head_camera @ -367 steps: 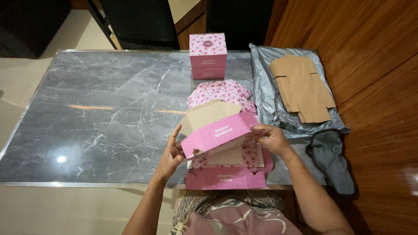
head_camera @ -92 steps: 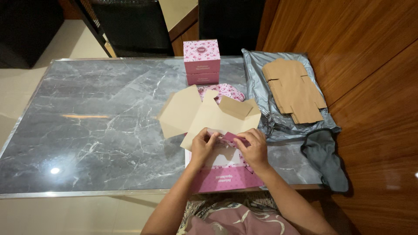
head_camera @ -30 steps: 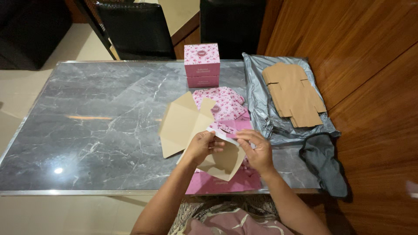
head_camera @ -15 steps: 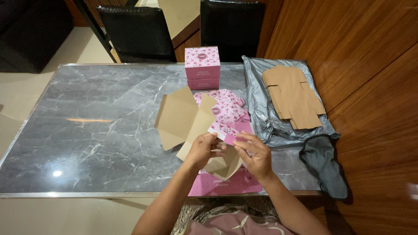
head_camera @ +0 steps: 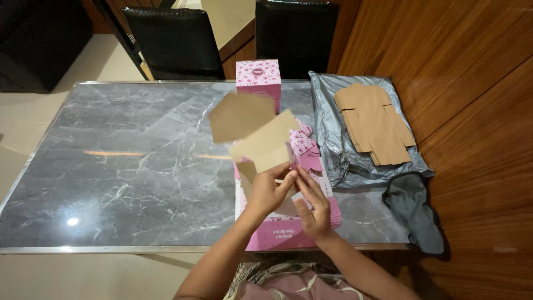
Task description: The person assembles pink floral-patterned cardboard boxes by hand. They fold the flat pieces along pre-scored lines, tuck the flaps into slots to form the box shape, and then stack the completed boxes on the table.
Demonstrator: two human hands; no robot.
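1. Both hands are up over the near edge of the grey marble tabletop (head_camera: 122, 161), working one unfolded box blank (head_camera: 261, 141), brown side facing the camera, its flaps blurred and raised above the surface.
2. Left hand (head_camera: 266, 191): fingers curled shut around the lower part of the blank, thumb pressed against the card.
3. Right hand (head_camera: 312, 205): fingers (head_camera: 304, 180) stretched out nearly straight and laid flat against the blank's pink edge (more a press than a pinch, and whether the thumb closes behind the card I cannot tell).
4. Beneath the hands lies a stack of flat pink blanks (head_camera: 288, 236), reaching the tabletop's near edge.
5. Further back, a finished pink floral box (head_camera: 257, 75) stands upright, partly hidden by the raised flaps.
6. Out to the right, a grey plastic mailer bag (head_camera: 333, 105) carries a pile of brown flat blanks (head_camera: 373, 122).
7. A dark grey cloth (head_camera: 413, 208) is slumped at the tabletop's right corner, against the wooden wall (head_camera: 472, 83).
8. Two black chairs (head_camera: 177, 39) sit at the far side.
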